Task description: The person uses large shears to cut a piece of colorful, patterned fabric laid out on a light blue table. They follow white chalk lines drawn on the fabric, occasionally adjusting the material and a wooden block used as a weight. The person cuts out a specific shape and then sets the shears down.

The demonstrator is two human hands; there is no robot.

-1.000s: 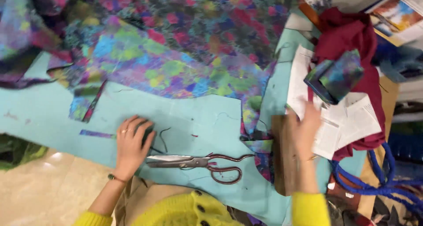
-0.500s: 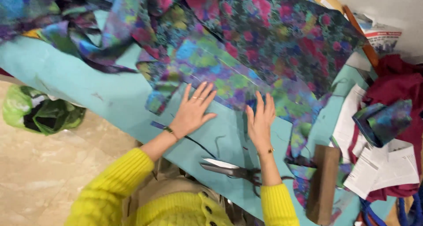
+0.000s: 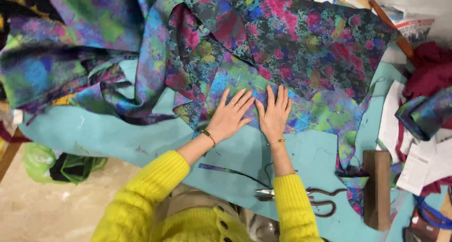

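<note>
Multicoloured floral fabric, turquoise table, yellow sleeves

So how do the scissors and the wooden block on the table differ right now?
The scissors are partly covered by the right sleeve; the wooden block lies fully in view. The scissors are thin dark metal with looped handles; the block is a solid brown rectangle. The scissors lie crosswise along the near edge; the block points away from it. Both rest untouched on the turquoise table.

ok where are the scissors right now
In the head view, the scissors lie on the turquoise table at bottom right, partly under the right sleeve, left of the wooden block.
</note>
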